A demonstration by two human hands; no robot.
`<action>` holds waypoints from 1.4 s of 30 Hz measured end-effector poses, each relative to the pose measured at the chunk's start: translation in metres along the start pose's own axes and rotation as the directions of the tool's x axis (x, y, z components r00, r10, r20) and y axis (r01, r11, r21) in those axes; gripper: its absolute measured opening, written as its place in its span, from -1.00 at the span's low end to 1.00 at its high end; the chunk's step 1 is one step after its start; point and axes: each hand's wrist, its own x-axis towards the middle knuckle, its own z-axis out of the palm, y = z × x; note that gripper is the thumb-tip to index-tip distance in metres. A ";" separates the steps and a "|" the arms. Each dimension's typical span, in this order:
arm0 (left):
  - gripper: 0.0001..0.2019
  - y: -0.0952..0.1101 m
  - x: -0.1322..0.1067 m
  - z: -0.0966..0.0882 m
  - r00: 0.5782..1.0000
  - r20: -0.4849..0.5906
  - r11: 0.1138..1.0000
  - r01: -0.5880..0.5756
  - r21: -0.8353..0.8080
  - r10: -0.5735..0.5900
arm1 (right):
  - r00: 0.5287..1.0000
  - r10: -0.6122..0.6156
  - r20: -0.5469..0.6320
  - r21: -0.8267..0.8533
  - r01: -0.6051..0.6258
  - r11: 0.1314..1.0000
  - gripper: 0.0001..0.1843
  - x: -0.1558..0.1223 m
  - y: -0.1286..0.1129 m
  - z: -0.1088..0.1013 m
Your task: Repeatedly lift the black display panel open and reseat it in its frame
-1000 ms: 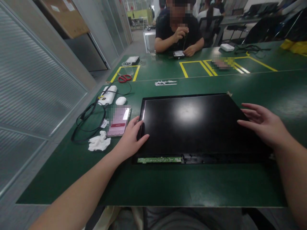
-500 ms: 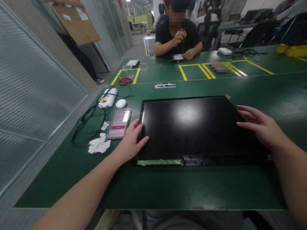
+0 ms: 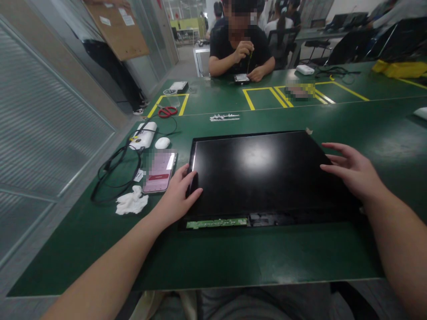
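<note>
A black flat display panel [image 3: 260,173] lies face up on the green table [image 3: 233,262]. A green circuit strip [image 3: 216,223] runs along its near edge. My left hand [image 3: 178,195] holds the panel's left edge, thumb on top and fingers curled at the side. My right hand [image 3: 352,171] rests on the panel's right edge with its fingers stretched out and apart.
A phone [image 3: 159,171], a crumpled white tissue [image 3: 131,202], a black cable loop [image 3: 113,171], a white mouse [image 3: 162,142], a white adapter [image 3: 144,135] and red scissors [image 3: 167,111] lie to the left. Across the table a seated person [image 3: 238,49] works on a small device [image 3: 241,78].
The hands and the panel keep their hold and place. The view has shifted slightly, and a person carrying a cardboard sheet has come into sight at the back left.
</note>
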 end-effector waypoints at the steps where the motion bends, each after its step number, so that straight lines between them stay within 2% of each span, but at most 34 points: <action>1: -0.39 0.000 0.000 0.000 1.000 0.002 1.000 -0.001 0.001 0.001 | 1.000 -0.016 0.017 -0.015 0.016 1.000 -0.15 0.000 0.000 0.001; 5: -0.38 -0.001 -0.001 -0.001 1.000 0.003 1.000 -0.008 0.005 0.008 | 0.984 -0.180 -0.006 -0.162 0.176 0.971 -0.31 0.002 0.004 0.001; 9: -0.40 -0.004 -0.001 0.001 1.000 -0.007 1.000 -0.021 0.005 0.021 | 0.971 -0.239 -0.001 -0.263 0.231 0.937 -0.40 0.003 0.007 -0.003; 13: -0.43 -0.007 -0.001 0.004 0.999 -0.024 0.999 -0.038 0.006 0.039 | 0.959 -0.279 0.044 -0.207 0.282 0.937 -0.49 0.001 0.005 -0.003; 18: -0.42 -0.008 -0.001 0.004 0.999 -0.029 0.999 -0.043 0.002 0.043 | 0.906 -0.359 0.225 -0.172 0.399 0.901 -0.64 -0.002 0.001 0.000; 21: -0.44 -0.008 -0.002 0.003 0.999 -0.034 0.999 -0.041 -0.003 0.041 | 0.895 -0.367 0.252 -0.149 0.411 0.900 -0.66 -0.003 -0.002 0.001; 29: -0.43 -0.010 0.000 0.005 0.998 -0.039 0.999 -0.047 0.006 0.047 | 0.934 -0.308 0.179 -0.028 0.318 0.948 -0.68 -0.014 -0.016 0.006; 33: -0.43 -0.008 -0.001 0.003 0.999 -0.019 0.999 -0.034 0.001 0.034 | 0.946 -0.277 0.169 -0.037 0.287 0.957 -0.67 -0.019 -0.023 0.008; 35: -0.42 -0.007 -0.001 0.001 0.999 -0.014 1.000 -0.031 0.001 0.031 | 0.962 -0.253 0.104 -0.068 0.260 0.963 -0.68 -0.018 -0.024 0.007; 37: -0.43 -0.007 -0.002 0.000 1.000 -0.010 1.000 -0.029 0.003 0.029 | 0.972 -0.232 -0.028 -0.064 0.229 0.971 -0.71 -0.015 -0.024 0.003; 40: -0.44 -0.006 -0.001 0.000 1.000 -0.004 1.000 -0.022 0.007 0.022 | 0.954 -0.222 -0.201 0.071 0.240 0.968 -0.70 -0.010 -0.025 -0.012; 42: -0.46 -0.006 -0.001 0.001 1.000 -0.013 1.000 -0.023 0.009 0.023 | 0.947 -0.238 -0.216 0.177 0.278 0.944 -0.65 -0.010 -0.027 -0.028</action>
